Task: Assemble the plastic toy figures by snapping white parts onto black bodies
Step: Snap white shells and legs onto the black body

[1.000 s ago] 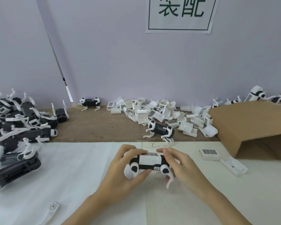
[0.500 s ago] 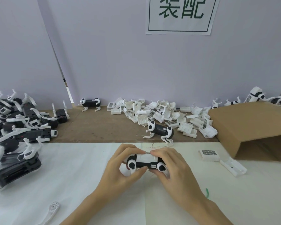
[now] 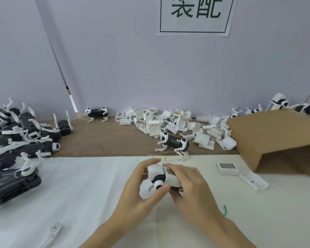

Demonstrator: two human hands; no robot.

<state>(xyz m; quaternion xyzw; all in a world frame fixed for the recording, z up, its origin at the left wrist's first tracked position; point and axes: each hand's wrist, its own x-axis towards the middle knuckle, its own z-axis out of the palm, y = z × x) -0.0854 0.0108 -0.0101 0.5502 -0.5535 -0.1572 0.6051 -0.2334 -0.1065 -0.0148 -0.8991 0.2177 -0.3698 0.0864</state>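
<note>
A small toy dog figure [image 3: 159, 178], black body under a white shell, is held low over the white sheet [image 3: 79, 185] at centre. My left hand [image 3: 141, 190] grips its left end, thumb on a round black-and-white joint. My right hand [image 3: 191, 190] covers and grips the right end; a barcode label shows between the fingers. A pile of loose white shells [image 3: 172, 124] lies at the back. A black-bodied figure with white legs [image 3: 174, 142] stands just beyond my hands.
A heap of black bodies with white legs [image 3: 16, 140] fills the left side. An open cardboard box [image 3: 276, 133] lies at right, two white shells [image 3: 227, 168] beside it. Another figure [image 3: 97, 113] stands by the wall. A loose white leg [image 3: 55, 230] lies near left.
The figure has been turned in my hands: it lay sideways with both round joints facing me, and its left end now points toward me. My right hand has closed further over it.
</note>
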